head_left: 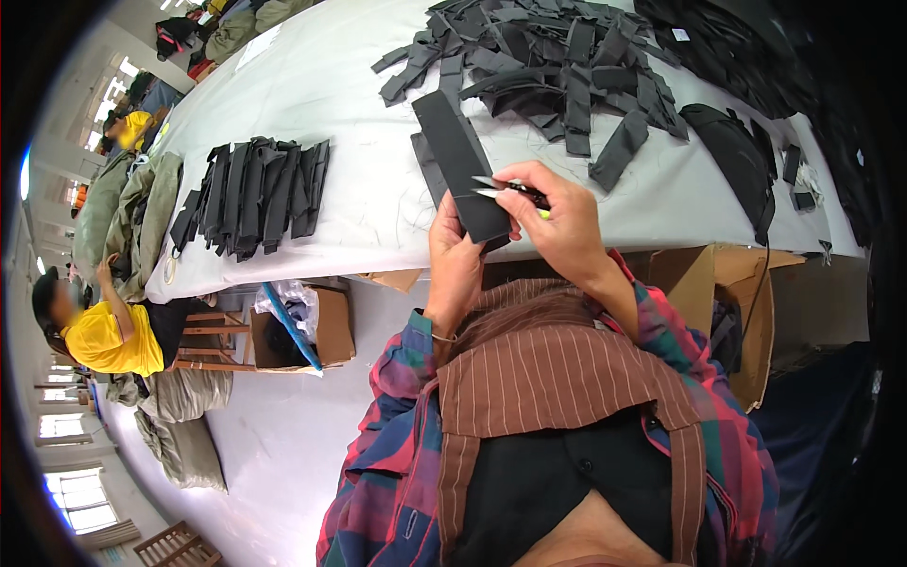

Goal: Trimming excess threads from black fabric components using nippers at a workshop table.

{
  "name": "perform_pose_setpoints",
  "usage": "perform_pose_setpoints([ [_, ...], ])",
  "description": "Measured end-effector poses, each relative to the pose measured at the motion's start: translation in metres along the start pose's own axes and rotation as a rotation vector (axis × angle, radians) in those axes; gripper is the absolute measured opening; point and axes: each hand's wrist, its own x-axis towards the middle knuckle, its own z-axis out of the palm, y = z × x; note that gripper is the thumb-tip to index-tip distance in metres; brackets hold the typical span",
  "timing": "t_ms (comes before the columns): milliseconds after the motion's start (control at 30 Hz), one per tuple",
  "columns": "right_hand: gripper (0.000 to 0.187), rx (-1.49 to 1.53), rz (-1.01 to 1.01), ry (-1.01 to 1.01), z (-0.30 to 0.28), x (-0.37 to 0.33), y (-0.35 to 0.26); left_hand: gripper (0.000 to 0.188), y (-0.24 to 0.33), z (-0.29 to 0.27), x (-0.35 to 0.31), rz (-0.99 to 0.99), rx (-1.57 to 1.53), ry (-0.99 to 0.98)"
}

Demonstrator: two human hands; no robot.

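Observation:
My left hand (453,255) grips the near end of a long dark grey fabric strip (456,156), which is held tilted over the table's near edge. In my right hand (559,213) is a pair of thread snips (515,192), black-handled with a bit of yellow-green. The two pointed blades stand apart at the strip's right side, their tips over its surface. Beyond the strip lies a large loose heap of similar dark strips (576,80). To the left, a neater row of dark strips (253,194) lies side by side.
The white-covered table (368,142) carries loose threads. A black curved fabric piece (732,161) lies at right, near black material (737,57). Below the edge are an open cardboard box (331,331) at left and another box (685,279) at right. A person in yellow (118,335) sits at far left.

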Motion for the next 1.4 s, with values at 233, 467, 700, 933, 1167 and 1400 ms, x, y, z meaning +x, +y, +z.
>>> perform_pose_setpoints([
  [233, 0.012, -0.234, -0.124, -0.083, 0.005, 0.007, 0.003, 0.025, -0.007, -0.01, 0.002, 0.022, 0.163, 0.003],
  [467, 0.015, -0.197, -0.042, -0.198, 0.003, 0.012, 0.017, 0.028, -0.014, -0.027, 0.0, -0.051, 0.299, -0.082],
  [700, 0.015, -0.293, 0.049, -0.002, 0.003, 0.009, 0.059, 0.027, -0.029, -0.032, -0.02, -0.261, -0.037, -0.005],
  [933, 0.015, -0.419, 0.106, -0.016, 0.005, 0.01, 0.064, 0.025, -0.036, -0.035, -0.022, -0.304, -0.108, -0.047],
  [1167, 0.015, -0.475, 0.087, -0.037, 0.004, 0.006, 0.071, 0.026, -0.038, -0.037, -0.024, -0.325, -0.17, -0.016],
  [1400, 0.016, -0.445, 0.163, -0.023, 0.01, 0.0, 0.08, 0.026, -0.04, -0.038, -0.024, -0.354, -0.247, 0.021],
])
